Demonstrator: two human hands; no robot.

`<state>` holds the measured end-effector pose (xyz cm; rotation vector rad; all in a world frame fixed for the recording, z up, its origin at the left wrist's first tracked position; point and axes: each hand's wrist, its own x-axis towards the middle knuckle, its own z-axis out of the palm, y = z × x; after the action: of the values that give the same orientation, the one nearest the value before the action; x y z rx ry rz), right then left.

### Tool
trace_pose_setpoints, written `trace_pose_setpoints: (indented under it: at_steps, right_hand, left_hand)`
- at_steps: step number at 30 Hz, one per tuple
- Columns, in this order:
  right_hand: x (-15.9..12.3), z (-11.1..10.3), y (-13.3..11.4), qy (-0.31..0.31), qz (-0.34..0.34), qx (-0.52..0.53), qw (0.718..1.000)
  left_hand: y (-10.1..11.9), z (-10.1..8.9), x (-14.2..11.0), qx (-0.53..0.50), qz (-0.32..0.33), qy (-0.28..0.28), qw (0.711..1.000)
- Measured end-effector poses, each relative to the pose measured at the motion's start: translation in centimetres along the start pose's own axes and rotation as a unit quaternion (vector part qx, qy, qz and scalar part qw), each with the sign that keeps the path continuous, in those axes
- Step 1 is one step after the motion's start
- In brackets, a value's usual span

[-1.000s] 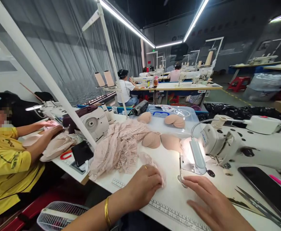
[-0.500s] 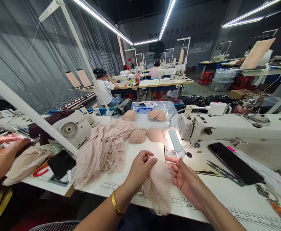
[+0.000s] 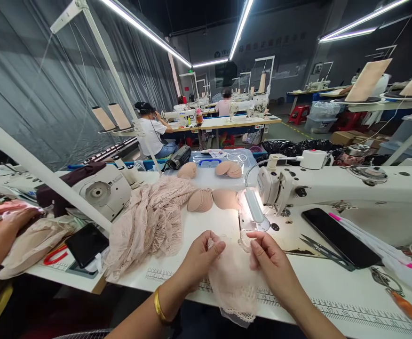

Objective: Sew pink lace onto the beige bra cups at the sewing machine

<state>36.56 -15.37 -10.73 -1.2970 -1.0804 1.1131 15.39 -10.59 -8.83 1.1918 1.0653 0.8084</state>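
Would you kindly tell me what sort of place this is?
Most likely a garment-sewing workshop, judging by the industrial sewing machine, the large thread cones and the heap of pale pink lace fabric.

The lace (image 3: 232, 280) is sheer cloth, rough where patterned. The cups (image 3: 224, 199) look matt and smooth, the phone (image 3: 342, 238) glossy, the bangle (image 3: 158, 306) shiny metal.

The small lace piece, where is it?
In the head view, the lace piece is low, just right of centre, held between left hand and right hand, covering part of the printed ruler.
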Motion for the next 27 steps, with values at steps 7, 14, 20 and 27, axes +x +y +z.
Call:
trace_pose_setpoints:
  at_steps: [7, 14, 20, 27]
  right_hand:
    - [1.3, -0.1, -0.3, 0.048, 0.005, -0.040, 0.998]
    - [2.2, -0.7, 0.4, 0.045, 0.002, -0.039, 0.998]
    - [2.7, -1.2, 0.8, 0.027, -0.002, -0.009, 1.000]
    - [2.1, -1.9, 0.7, 0.012, 0.020, 0.061, 0.998]
  left_hand:
    - [4.0, -2.0, 5.7, 0.439, 0.219, 0.003, 0.871]
    - [4.7, 0.0, 15.6, 0.466, 0.247, 0.057, 0.848]
    - [5.5, -1.4, 14.7, 0.362, 0.265, 0.138, 0.883]
    - [5.1, -2.0, 5.3, 0.195, 0.221, 0.119, 0.948]
